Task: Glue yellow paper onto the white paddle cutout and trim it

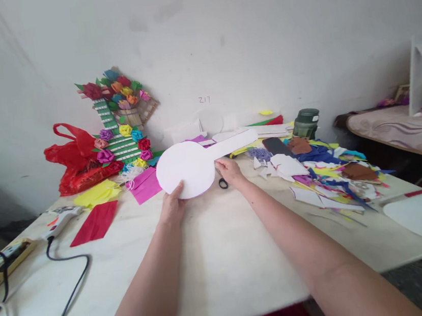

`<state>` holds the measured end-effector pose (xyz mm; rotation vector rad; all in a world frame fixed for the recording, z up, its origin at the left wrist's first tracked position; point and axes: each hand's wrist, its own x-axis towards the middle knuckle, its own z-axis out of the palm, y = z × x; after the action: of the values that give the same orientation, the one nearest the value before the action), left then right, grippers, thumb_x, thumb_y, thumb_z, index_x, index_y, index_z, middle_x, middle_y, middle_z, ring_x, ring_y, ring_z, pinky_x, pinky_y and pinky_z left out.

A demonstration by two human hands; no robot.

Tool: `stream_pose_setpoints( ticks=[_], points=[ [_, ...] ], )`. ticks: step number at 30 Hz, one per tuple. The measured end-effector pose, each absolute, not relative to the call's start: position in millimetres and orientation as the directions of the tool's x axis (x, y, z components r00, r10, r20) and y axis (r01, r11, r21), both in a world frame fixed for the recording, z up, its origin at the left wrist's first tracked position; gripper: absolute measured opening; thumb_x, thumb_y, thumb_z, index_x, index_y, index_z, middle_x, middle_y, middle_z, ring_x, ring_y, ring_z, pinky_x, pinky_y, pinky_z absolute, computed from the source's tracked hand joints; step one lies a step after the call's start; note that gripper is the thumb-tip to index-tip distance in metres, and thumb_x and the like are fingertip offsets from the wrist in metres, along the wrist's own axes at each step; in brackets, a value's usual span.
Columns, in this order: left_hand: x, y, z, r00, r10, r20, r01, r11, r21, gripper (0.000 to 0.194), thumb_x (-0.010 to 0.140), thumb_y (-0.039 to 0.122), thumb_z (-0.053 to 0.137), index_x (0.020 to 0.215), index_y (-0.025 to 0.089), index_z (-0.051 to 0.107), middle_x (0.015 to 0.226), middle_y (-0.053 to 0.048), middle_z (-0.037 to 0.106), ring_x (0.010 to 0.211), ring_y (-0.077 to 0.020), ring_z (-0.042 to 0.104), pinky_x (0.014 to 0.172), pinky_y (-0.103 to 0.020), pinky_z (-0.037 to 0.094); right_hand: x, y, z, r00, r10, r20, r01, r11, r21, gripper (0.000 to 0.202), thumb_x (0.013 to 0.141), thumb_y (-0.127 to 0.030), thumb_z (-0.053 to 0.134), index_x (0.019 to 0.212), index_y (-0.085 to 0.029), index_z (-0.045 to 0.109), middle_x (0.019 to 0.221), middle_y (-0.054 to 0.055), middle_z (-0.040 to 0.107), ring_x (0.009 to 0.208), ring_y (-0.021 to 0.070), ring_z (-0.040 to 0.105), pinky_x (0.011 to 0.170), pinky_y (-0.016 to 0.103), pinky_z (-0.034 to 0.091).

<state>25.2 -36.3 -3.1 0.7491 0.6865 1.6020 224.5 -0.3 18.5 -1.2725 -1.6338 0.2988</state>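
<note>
A white cutout (185,169), round with a long straight strip like a paddle or banjo, is held up tilted over the table. My left hand (174,203) pinches its lower edge, the thumb on the front face. At the corner where the strip joins the round part, my right hand (230,172) is closed on the edge. A black loop (223,183), looking like a scissors handle, lies just below my right hand; the rest of it is hidden. Behind the cutout, purple paper (145,185) lies partly covered.
Paper flower decorations (122,122) and a red plastic bag (76,159) stand at the back left. Yellow paper (98,193), red paper (95,223), a glue gun (62,220) and a power strip (11,259) lie left. Right are a phone (276,146), scraps (320,170) and a dark green jar (307,124).
</note>
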Motion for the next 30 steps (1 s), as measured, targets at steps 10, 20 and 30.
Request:
stream_pose_setpoints(
  ticks=[10, 20, 30],
  points=[
    [28.2, -40.5, 0.9, -0.132, 0.989, 0.07, -0.62, -0.137, 0.772, 0.042, 0.065, 0.009, 0.066, 0.105, 0.018, 0.058, 0.116, -0.009, 0.057, 0.104, -0.0248, 0.054, 0.082, -0.035, 0.049, 225.3, 3.4, 27.9, -0.01, 0.809, 0.587, 0.837, 0.328, -0.437, 0.026, 0.081, -0.025, 0.038, 0.082, -0.019, 0.064, 0.082, 0.003, 0.064, 0.075, 0.016, 0.053, 0.063, 0.024, 0.032],
    [29.6, -41.6, 2.4, -0.147, 0.989, 0.032, -0.667, -0.123, 0.735, 0.041, 0.065, 0.006, 0.065, 0.104, 0.017, 0.059, 0.113, -0.009, 0.059, 0.104, -0.0246, 0.054, 0.085, -0.036, 0.048, 225.0, 0.8, 23.1, -0.039, 0.812, 0.582, 0.87, 0.314, -0.381, 0.03, 0.086, -0.026, 0.031, 0.082, -0.019, 0.06, 0.082, 0.003, 0.062, 0.074, 0.0151, 0.051, 0.06, 0.025, 0.029],
    [25.3, -38.7, 1.2, -0.172, 0.984, 0.05, -0.693, -0.156, 0.704, 0.041, 0.068, 0.008, 0.063, 0.106, 0.022, 0.056, 0.118, -0.004, 0.056, 0.104, -0.0223, 0.054, 0.08, -0.034, 0.051, 231.7, -5.0, 17.4, -0.023, 0.792, 0.611, 0.976, 0.15, -0.158, 0.028, 0.08, -0.011, 0.035, 0.089, -0.015, 0.061, 0.091, 0.011, 0.059, 0.091, 0.0224, 0.045, 0.07, 0.03, 0.031]
  ],
)
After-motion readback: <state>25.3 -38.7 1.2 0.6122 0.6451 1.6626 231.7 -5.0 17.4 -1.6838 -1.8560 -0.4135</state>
